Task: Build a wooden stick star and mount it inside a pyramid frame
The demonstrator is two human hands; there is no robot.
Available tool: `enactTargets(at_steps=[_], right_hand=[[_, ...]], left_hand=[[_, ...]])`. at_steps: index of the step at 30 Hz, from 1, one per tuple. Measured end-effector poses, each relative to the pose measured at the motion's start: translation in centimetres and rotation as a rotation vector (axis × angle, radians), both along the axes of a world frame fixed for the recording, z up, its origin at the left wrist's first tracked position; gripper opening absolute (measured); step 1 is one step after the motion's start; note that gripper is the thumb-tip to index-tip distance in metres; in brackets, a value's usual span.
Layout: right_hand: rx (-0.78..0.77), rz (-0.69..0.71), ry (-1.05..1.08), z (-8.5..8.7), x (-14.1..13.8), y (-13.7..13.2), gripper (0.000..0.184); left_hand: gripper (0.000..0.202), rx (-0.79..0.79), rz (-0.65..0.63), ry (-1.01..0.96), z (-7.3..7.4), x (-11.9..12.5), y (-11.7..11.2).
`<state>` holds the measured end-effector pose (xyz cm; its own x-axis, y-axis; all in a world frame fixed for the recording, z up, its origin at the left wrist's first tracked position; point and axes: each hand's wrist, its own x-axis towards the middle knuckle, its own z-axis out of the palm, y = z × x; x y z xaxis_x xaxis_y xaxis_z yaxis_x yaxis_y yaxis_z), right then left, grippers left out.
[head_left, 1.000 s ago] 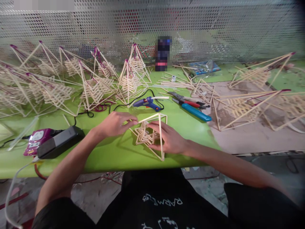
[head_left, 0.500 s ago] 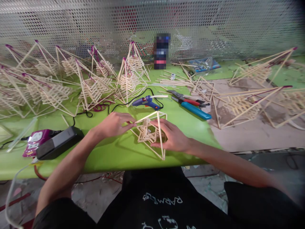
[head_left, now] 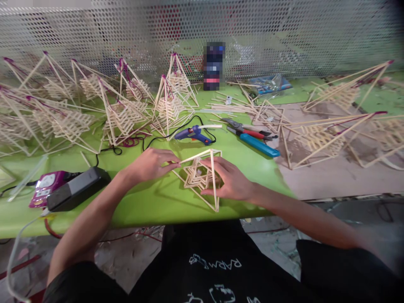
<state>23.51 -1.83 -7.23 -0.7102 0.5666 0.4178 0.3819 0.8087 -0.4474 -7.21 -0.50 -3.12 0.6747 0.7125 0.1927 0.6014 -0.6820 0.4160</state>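
A small frame of thin bamboo sticks (head_left: pixel 198 176), a stacked star shape inside a larger outline, lies on the green table (head_left: pixel 148 206) near its front edge. My left hand (head_left: pixel 151 163) pinches the end of one long stick at the frame's left corner. My right hand (head_left: pixel 230 181) grips the frame's right side, fingers curled round the sticks. A blue glue gun (head_left: pixel 193 134) with a white glue stick lies just behind the frame, its black cord trailing left.
Several finished stick pyramids (head_left: pixel 123 113) crowd the left and back. Red-handled pliers (head_left: pixel 252 134) and a blue-handled tool (head_left: pixel 260 146) lie right of the glue gun. Larger stick frames (head_left: pixel 318 139) rest on a brown board at right. A black box (head_left: pixel 75 188) and pink device (head_left: pixel 47 185) sit front left.
Both hands stay on the stick frame. My right hand has slid slightly to the frame's right side, and the view has shifted a little.
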Motion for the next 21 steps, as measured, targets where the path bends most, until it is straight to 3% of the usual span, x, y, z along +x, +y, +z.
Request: enactTargets(at_steps=[13,21], right_hand=[[-0.014,-0.008,0.014,-0.2,0.4,0.1,0.094],[-0.072,-0.010,0.011,0.0,1.6,0.2,0.108]], left_hand=[[0.030,0.014,-0.004,-0.016,0.0,0.0,0.0],[0.030,-0.017,0.003,-0.006,0.1,0.0,0.0]])
